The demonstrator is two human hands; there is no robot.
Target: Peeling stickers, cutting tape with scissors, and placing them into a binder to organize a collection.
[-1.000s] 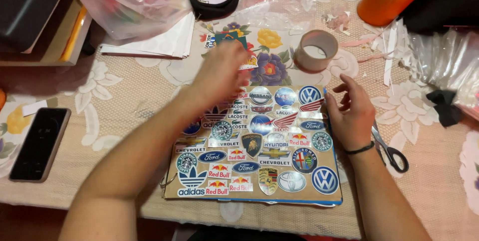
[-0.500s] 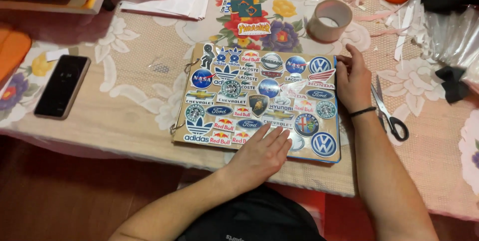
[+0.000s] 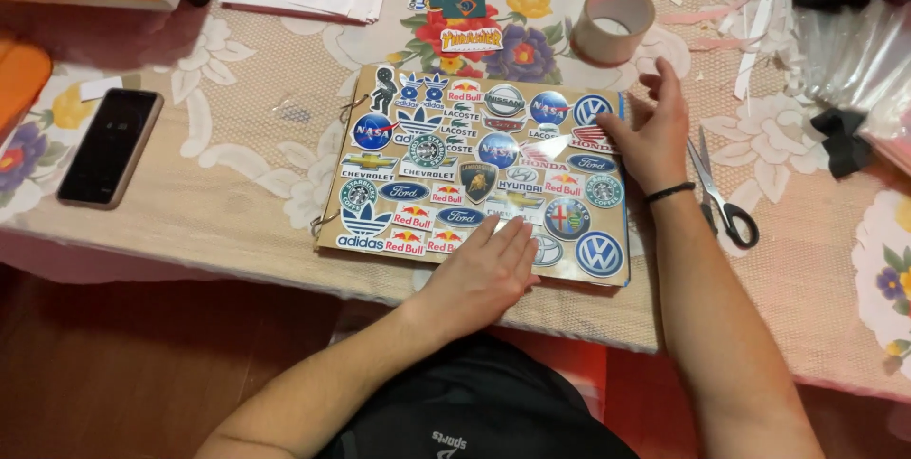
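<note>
Cardboard under both grips: left hand (image 3: 489,269) open and flat on the near edge of the sticker-covered board (image 3: 330,231), fingers together, clasping nothing; right hand (image 3: 655,131) likewise open, palm down on the board's right edge, fingertips toward the far corner, black band at the wrist. Lying flat on the table (image 3: 237,165), near edge close to the table's near rim, covered almost wholly in round and oval logo stickers. Likely to slide on the lace cloth under uneven pressure, with the near part tipping off the rim. Might crease or trap bubbles in the shiny film on the right side if rubbed crookedly, and lift sticker corners under a dragging palm. Just right of the right wrist, scissors (image 3: 726,203) with blades pointing far: easy to nudge or catch with the forearm. Further out, tape roll (image 3: 615,22) at the far side, clear plastic sheeting (image 3: 854,51) far right, black phone (image 3: 109,146) well to the left.
</note>
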